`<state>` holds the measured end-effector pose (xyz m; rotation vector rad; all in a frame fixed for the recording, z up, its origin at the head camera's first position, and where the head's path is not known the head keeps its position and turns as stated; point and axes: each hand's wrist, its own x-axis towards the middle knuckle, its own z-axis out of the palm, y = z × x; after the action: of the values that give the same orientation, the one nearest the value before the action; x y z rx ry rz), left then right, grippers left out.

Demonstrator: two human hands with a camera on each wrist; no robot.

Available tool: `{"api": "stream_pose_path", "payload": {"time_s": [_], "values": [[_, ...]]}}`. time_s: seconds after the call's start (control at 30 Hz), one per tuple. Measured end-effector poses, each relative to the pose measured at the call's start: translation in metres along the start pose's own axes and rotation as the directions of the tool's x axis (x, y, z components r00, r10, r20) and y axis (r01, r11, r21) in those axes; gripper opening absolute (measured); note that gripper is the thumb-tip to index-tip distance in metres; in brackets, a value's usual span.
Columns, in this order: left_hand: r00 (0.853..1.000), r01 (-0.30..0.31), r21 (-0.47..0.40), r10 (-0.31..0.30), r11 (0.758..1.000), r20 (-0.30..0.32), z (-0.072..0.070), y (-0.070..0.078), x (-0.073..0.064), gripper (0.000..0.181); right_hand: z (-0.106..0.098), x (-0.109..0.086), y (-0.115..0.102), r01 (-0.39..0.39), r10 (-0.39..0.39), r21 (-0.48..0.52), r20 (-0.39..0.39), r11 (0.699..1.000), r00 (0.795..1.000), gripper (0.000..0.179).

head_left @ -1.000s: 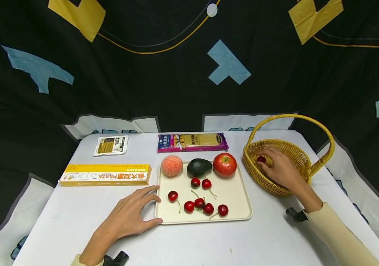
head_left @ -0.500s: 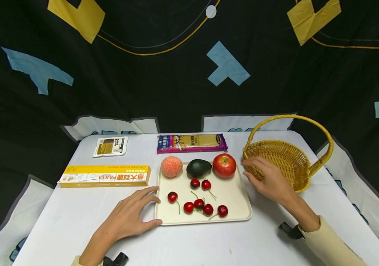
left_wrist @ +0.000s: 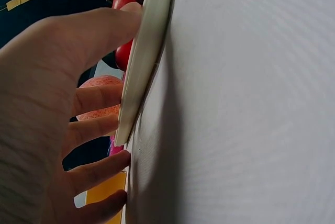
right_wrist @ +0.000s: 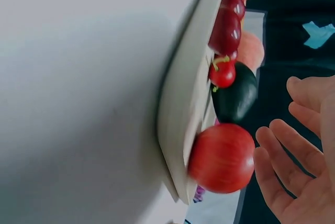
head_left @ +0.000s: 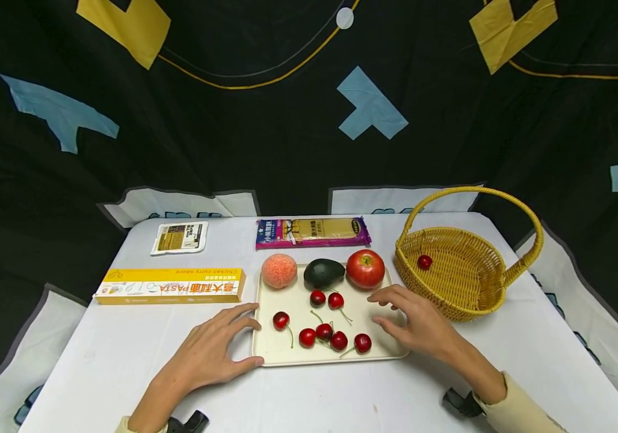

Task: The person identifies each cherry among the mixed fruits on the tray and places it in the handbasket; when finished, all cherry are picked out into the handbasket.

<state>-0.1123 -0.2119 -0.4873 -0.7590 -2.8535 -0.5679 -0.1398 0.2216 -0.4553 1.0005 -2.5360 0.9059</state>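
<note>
1. A creased black cloth hangs facing me, carrying blue shapes and yellow shapes.
2. A yellow line curves across its upper part, meeting a white dot.
3. Grey-edged white panels show behind the white-topped table.

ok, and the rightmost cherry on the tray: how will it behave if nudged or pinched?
The rightmost cherry will probably roll if nudged, being nearly round, though its stem may make it veer. Its glossy skin suggests a slippery pinch. The raised rim of the tray would likely stop a gentle roll.
</note>
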Motion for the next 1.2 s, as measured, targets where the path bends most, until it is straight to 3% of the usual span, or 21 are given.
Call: {"api": "stream_pose_path", "payload": {"time_s": [0.23, 0.5, 0.77, 1.2], "values": [[1.000, 0.001, 0.002, -0.001, 1.000, 0.002, 0.000, 0.000, 0.000, 0.048, 0.008, -0.007, -0.010, -0.041, 0.037, 0.040, 0.092, 0.998, 0.995, 0.035], [1.000, -0.011, 0.006, 0.011, 1.000, -0.004, 0.001, -0.001, -0.001, 0.051, 0.016, -0.013, -0.014, -0.078, 0.067, 0.037, 0.224, 0.996, 0.972, 0.033], [1.000, -0.015, 0.014, 0.015, 1.000, -0.003, 0.002, 0.000, -0.001, 0.051, 0.022, -0.016, -0.014, -0.036, 0.034, 0.002, 0.285, 0.999, 0.958, 0.028], [1.000, -0.020, 0.030, 0.020, 0.999, -0.006, 0.001, 0.000, 0.000, 0.052, 0.019, -0.013, -0.010, -0.059, 0.043, 0.040, 0.333, 0.997, 0.942, 0.025]]}}
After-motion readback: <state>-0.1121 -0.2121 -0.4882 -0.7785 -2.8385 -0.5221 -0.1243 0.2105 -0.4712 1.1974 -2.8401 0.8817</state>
